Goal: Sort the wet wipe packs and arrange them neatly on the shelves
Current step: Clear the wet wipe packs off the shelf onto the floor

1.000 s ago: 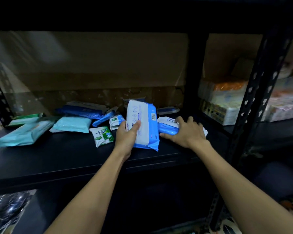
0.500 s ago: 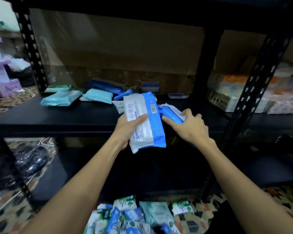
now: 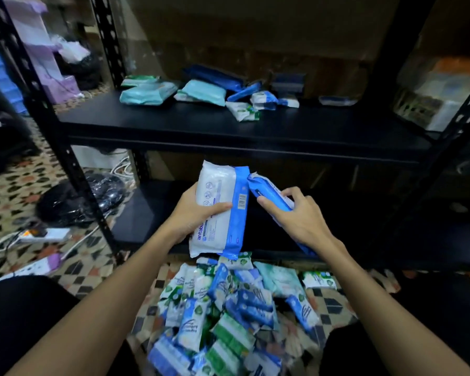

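Observation:
My left hand [image 3: 194, 214] grips a large white and blue wipe pack [image 3: 223, 213], held upright in front of the lower shelf [image 3: 147, 213]. My right hand [image 3: 296, 217] holds a second blue pack [image 3: 267, 192], tilted, its top corner touching the first pack. On the upper shelf [image 3: 201, 126] lie several packs: teal ones [image 3: 147, 92] at the left, blue and small white-green ones [image 3: 243, 109] in the middle. A heap of mixed packs [image 3: 228, 308] lies on the floor below my hands.
Black perforated shelf posts [image 3: 65, 147] stand left and right. A neighbouring shelf at the right carries boxed goods [image 3: 440, 90]. The patterned floor at the left holds a power strip [image 3: 46, 234], cables and a black plastic bag [image 3: 79, 202]. My dark-clothed knees flank the heap.
Both hands have lifted their packs off the upper shelf and brought them down to the lower shelf's level. The view has tilted down, showing the heap on the floor.

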